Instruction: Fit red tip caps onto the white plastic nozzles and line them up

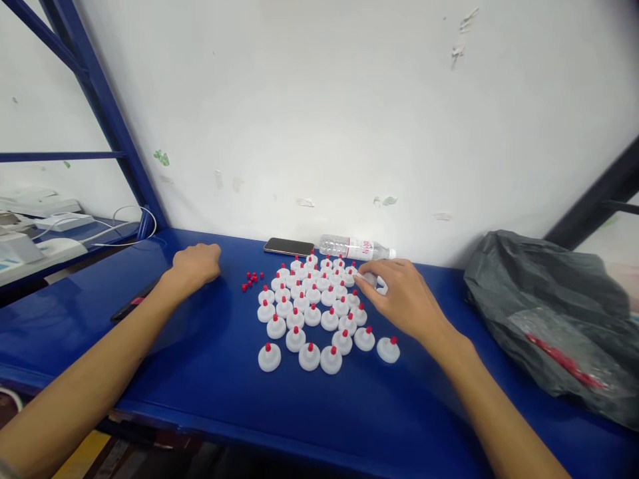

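Many round white caps with red tips (312, 315) stand grouped on the blue table (214, 372). My right hand (399, 293) reaches in at the right side of the group, thumb and fingertips close around a white cap (368, 279), which they partly hide. My left hand (197, 263) is closed in a fist above the table, left of a few loose small red pieces (250, 282); whatever it holds, if anything, is hidden.
Behind the caps lie a dark phone (288, 247) and a clear plastic bottle (355, 248) by the wall. A dark plastic bag (529, 286) is at the right. Another dark object (130, 303) lies under my left forearm.
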`<action>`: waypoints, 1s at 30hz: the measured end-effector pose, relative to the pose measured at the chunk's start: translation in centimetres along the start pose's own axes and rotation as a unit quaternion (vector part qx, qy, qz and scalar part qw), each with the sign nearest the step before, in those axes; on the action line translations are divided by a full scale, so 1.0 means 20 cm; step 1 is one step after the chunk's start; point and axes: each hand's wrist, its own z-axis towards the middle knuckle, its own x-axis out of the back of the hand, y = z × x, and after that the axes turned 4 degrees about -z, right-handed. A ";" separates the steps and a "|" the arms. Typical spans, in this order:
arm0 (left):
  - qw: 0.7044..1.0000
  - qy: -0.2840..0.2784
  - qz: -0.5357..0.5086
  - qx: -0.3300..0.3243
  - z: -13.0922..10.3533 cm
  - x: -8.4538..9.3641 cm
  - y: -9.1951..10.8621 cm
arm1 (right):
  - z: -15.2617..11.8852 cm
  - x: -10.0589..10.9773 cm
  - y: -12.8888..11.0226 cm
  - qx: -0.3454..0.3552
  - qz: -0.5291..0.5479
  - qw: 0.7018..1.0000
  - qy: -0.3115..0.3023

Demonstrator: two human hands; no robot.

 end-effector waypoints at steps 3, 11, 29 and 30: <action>0.997 -0.056 0.032 0.049 -0.02 0.01 0.08 | 0.00 0.00 0.00 0.000 0.005 1.000 -0.004; 0.991 -0.131 -0.030 0.000 -0.04 0.04 0.21 | 0.00 -0.01 0.02 0.004 0.014 1.000 -0.012; 0.995 -0.100 -0.009 0.021 -0.05 0.04 0.21 | 0.00 0.07 0.11 -0.106 0.029 0.982 -0.156; 0.995 -0.095 -0.003 0.022 -0.05 0.04 0.21 | 0.00 0.06 0.11 -0.105 0.027 0.979 -0.172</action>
